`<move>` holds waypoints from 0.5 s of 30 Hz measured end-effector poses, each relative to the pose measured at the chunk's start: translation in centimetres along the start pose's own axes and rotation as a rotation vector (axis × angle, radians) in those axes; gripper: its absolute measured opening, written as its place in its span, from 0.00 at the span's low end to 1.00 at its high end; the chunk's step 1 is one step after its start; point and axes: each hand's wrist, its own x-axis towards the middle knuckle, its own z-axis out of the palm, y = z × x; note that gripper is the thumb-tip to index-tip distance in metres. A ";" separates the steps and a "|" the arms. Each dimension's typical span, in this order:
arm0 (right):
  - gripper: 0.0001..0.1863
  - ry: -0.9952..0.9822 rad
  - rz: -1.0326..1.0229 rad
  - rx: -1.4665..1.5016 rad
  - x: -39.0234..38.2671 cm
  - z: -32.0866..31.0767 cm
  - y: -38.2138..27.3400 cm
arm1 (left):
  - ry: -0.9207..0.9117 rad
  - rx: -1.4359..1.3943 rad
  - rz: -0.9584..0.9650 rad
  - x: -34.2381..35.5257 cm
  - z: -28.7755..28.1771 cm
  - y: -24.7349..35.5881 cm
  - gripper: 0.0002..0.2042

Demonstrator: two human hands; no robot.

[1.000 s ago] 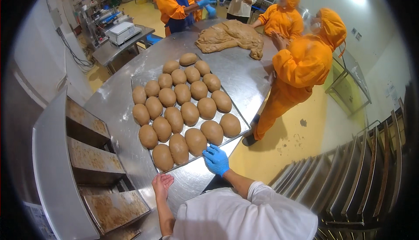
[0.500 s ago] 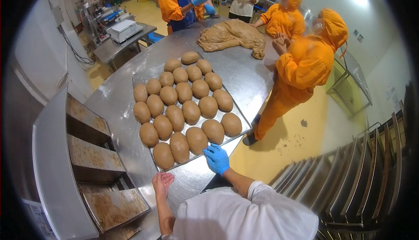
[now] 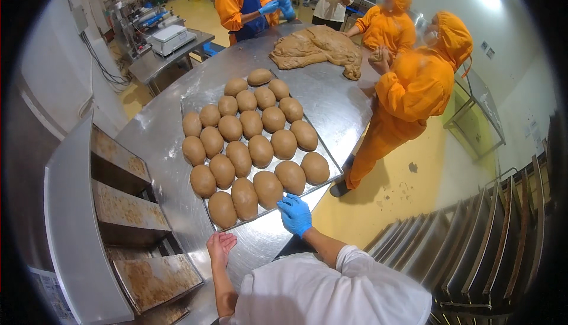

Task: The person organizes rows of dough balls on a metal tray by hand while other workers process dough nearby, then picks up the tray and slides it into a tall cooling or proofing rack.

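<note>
A metal tray lies on the steel table, bearing rows of smooth, rounded brown dough pieces. My right hand, in a blue glove, is at the tray's near edge, beside the nearest row. Its fingers are bent at the rim, with the fingertips close to a dough piece. Bare, my left hand is just below the tray's near left corner, its fingers stretched out and nothing in them. Whether it touches the tray is hard to see.
Across the steel table lies a large slab of dough. Co-workers in orange stand around the far side, one handling a dough lump. At left is a rack with stained trays; at right, upright trays. A scale stands farther back.
My hands and the tray keep their places relative to each other; the view shifts slightly. At the far side, a co-worker's blue-gloved hands have come down and together.
</note>
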 end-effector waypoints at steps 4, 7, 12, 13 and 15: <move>0.12 0.036 -0.008 0.030 -0.1 0.1 0.1 | -0.005 0.002 0.000 0.0 0.0 0.0 0.18; 0.13 0.057 0.004 0.071 -0.2 0.2 0.3 | -0.010 0.002 0.002 -0.1 0.0 0.0 0.17; 0.11 0.059 0.153 0.162 -0.2 0.4 0.0 | 0.000 0.013 0.000 0.0 0.0 0.0 0.18; 0.11 0.050 0.171 0.163 -0.3 0.4 0.1 | 0.002 0.014 0.000 0.0 0.0 0.0 0.18; 0.09 0.047 0.132 0.141 -0.4 0.4 0.2 | 0.006 0.016 -0.001 0.0 0.0 0.0 0.18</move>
